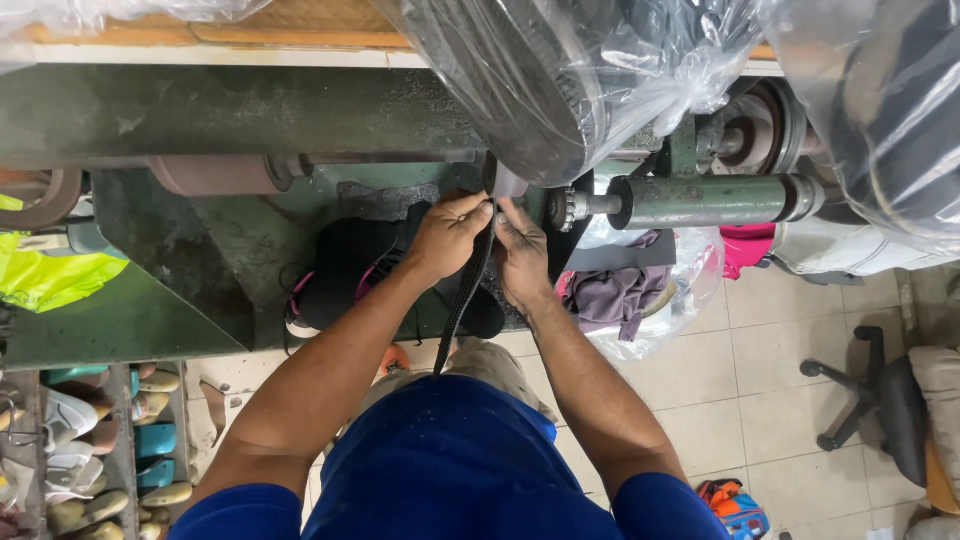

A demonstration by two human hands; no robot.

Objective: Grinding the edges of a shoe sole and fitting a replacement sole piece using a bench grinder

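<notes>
A long dark strap point(462, 300) hangs down from my two hands toward my lap. My left hand point(447, 234) pinches its upper end from the left. My right hand point(521, 250) grips the same end from the right, fingers touching the left hand's. Both hands hold the strap's tip up against a small wheel point(503, 182) on the shaft of a green grinding machine point(250, 110). The wheel is partly hidden behind a plastic-covered drum point(545, 90).
A green cylinder on the shaft point(700, 200) runs to the right. Below the machine lie a black shoe point(345, 275) and a bag of cloth point(625, 295). Shoe racks point(90, 450) stand at the lower left, an office chair base point(865, 385) at the right.
</notes>
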